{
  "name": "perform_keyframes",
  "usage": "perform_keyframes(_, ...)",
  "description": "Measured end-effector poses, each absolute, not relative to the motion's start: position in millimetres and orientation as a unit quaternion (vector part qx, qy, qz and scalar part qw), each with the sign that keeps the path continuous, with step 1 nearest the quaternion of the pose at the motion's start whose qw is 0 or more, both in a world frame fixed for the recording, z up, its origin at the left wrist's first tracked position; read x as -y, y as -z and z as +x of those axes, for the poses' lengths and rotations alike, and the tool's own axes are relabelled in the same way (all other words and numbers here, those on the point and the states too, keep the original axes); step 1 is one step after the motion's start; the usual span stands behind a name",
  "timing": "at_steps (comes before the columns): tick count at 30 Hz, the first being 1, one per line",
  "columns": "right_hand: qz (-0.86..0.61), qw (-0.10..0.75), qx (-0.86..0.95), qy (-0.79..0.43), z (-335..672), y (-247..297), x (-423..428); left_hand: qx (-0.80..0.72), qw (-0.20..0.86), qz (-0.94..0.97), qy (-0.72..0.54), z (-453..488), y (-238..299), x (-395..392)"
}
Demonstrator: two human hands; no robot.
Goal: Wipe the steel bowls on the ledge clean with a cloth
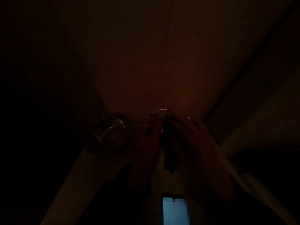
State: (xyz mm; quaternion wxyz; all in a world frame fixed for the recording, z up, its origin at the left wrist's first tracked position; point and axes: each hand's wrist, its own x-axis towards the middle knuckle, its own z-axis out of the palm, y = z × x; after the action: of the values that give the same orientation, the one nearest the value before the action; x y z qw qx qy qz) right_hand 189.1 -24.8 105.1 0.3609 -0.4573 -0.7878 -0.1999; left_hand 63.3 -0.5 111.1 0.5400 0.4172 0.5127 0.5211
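Observation:
The view is very dark. My left hand [150, 143] reaches forward with its fingertips close to those of my right hand, by a small rectangular object with a shiny edge [156, 110]. My right hand [195, 137] is closed, its fingers bent inward around a dark, limp, cloth-like piece [170, 157] that hangs below them. The fingers of my left hand are pressed together at the near side of the shiny-edged object. What lies between its fingertips is too dark to make out.
A shiny metal bowl [110, 134] stands to the left of my hands. Near me lies a phone [174, 212] with a lit screen. A pale surface runs beneath, with a wall-like panel [140, 62] beyond and dark areas on both sides.

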Motion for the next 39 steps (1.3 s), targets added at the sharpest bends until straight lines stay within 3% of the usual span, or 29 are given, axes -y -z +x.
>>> perform_keyframes(14, -0.407, 0.348, 0.821, 0.197, 181, -100, 27, -0.550, 0.467, 0.448, -0.527, 62, -115, -1)
perform_keyframes(22, -0.453, 0.346, 0.794, 0.211, 182, -104, 28, -0.518, 0.510, 0.439, -0.528, 64, -119, 2)
perform_keyframes(39, -0.430, 0.350, 0.797, 0.241, 178, -103, 30, -0.539, 0.465, 0.446, -0.543, 63, -114, 3)
